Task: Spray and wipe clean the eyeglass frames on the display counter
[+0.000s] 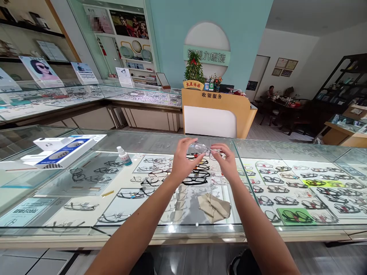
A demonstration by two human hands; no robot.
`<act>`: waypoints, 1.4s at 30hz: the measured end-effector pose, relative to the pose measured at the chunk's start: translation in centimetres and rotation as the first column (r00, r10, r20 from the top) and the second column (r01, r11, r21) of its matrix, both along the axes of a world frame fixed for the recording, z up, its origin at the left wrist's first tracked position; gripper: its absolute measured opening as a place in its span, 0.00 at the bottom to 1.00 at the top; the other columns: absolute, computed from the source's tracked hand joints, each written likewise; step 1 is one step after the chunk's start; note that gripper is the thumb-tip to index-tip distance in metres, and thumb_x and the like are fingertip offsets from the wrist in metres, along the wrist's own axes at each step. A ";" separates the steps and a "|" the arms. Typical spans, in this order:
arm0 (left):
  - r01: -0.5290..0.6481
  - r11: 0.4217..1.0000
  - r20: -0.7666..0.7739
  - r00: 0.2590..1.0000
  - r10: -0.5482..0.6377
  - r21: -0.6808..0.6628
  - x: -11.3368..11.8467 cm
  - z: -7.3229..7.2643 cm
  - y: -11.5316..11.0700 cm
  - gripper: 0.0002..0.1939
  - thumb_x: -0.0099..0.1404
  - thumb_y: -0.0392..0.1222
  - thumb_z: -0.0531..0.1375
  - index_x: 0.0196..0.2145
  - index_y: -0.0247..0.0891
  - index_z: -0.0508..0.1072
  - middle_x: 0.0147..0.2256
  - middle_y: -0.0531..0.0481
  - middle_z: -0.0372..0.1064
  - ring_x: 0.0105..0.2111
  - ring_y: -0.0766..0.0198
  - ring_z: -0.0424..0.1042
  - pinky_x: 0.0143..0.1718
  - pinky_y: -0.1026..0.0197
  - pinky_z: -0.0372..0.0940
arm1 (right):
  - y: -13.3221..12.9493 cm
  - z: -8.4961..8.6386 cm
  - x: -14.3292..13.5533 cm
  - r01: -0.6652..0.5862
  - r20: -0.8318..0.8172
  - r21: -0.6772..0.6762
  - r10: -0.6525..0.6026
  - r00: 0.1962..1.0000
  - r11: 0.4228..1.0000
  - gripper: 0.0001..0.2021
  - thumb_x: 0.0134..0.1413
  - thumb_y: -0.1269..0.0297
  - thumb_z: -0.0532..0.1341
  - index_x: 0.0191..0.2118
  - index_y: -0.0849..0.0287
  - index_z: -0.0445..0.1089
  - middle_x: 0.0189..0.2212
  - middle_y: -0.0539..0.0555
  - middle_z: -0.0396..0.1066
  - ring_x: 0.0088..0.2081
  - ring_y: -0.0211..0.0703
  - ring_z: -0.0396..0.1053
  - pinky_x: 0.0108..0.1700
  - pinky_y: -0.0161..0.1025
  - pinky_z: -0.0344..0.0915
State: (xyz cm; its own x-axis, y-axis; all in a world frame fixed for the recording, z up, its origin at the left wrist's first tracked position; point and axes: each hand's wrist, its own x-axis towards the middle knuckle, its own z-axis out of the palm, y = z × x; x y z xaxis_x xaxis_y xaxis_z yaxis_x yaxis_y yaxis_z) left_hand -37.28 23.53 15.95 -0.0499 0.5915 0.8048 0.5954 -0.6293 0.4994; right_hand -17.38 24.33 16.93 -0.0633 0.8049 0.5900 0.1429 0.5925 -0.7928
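Glasses [202, 148] are held above the desk [195, 237], between left hand [184, 159] and right hand [227, 160], fingers [187, 141] slightly parted, pinching the frame. Pressure should be kept light and off the lenses, so nothing gets smudged or bent.

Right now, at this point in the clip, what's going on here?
A person at a glass display counter is holding a pair of glasses in both hands, the left hand at one side and the right hand at the other. A crumpled beige cloth lies nearer the person, while a spray bottle stands off to the left. More eyeglass frames are laid out in rows.
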 end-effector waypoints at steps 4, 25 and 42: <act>0.043 0.999 -0.040 0.998 -0.043 0.001 0.1 0.1 -0.1 0.28 0.65 0.47 0.70 0.61 0.48 0.71 0.55 0.44 0.70 0.57 0.52 0.72 0.60 0.46 0.69 | 0.3 -0.3 -0.1 -0.031 0.041 -0.002 0.031 0.999 1.000 0.08 0.62 0.55 0.66 0.39 0.49 0.82 0.47 0.54 0.79 0.54 0.52 0.73 0.61 0.51 0.61; 0.376 0.894 0.210 0.920 -0.330 -0.243 0.1 -0.8 0.1 0.35 0.63 0.43 0.69 0.65 0.50 0.62 0.56 0.43 0.69 0.47 0.59 0.79 0.48 0.55 0.74 | 1.3 -1.4 -0.1 -0.320 -0.194 -0.323 0.268 0.944 0.891 0.06 0.50 0.56 0.72 0.32 0.51 0.83 0.37 0.51 0.83 0.41 0.47 0.75 0.49 0.45 0.68; 0.143 0.950 -0.088 0.981 -0.173 -0.278 1.7 -1.5 -0.3 0.05 0.70 0.44 0.62 0.38 0.42 0.76 0.33 0.53 0.70 0.34 0.63 0.69 0.40 0.59 0.62 | 3.8 -2.7 1.2 -0.200 -0.604 -0.543 -0.214 0.768 0.815 0.13 0.44 0.55 0.73 0.37 0.54 0.83 0.27 0.47 0.73 0.26 0.34 0.59 0.27 0.37 0.53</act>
State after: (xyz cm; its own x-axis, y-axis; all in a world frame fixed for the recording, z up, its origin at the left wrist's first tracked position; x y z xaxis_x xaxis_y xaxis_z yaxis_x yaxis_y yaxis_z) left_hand -35.61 23.24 14.49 0.1410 0.7796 0.6102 0.5600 -0.5711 0.6002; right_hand -16.21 28.16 14.20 0.1492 0.9873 -0.0549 -0.4912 0.0259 -0.8706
